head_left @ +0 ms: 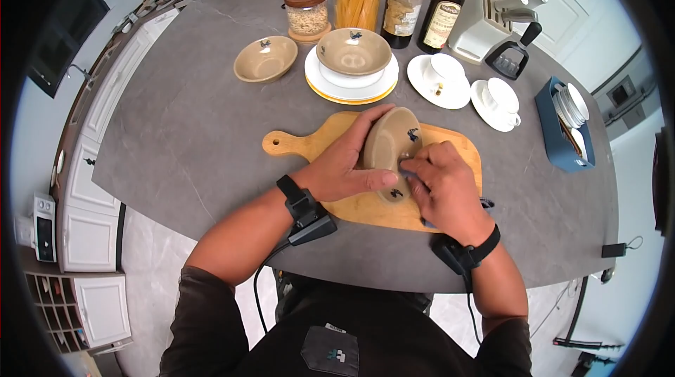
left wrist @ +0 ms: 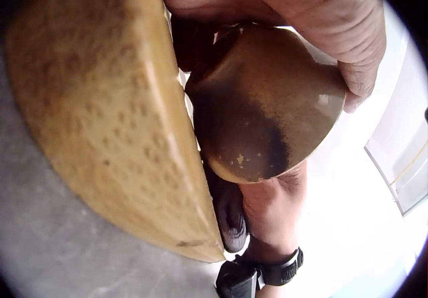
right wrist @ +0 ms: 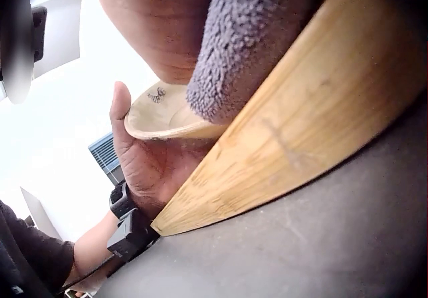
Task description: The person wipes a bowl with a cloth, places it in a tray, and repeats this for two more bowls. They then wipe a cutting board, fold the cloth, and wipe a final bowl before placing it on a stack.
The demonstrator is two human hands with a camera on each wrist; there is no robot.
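Note:
My left hand (head_left: 336, 167) holds a tan bowl (head_left: 384, 144) tilted on its side over the wooden cutting board (head_left: 355, 210), thumb at the near rim and fingers behind. The bowl's inside, with small dark figures, faces my right hand (head_left: 453, 191). That hand grips a fuzzy grey-purple towel (right wrist: 231, 51), its curled fingers at the bowl's inner wall. Part of the towel hangs below the right palm, close over the board. In the left wrist view the bowl's brown underside (left wrist: 267, 111) shows, with the left thumb on its rim.
Behind the board stand another tan bowl (head_left: 266, 59), a bowl (head_left: 354, 52) stacked on white plates (head_left: 318, 83), and two white cups on saucers (head_left: 422, 89). Farther back are a lidded jar (head_left: 307, 15), pasta, two bottles and a knife block (head_left: 481, 22). A blue bin (head_left: 555, 141) holds dishes at right.

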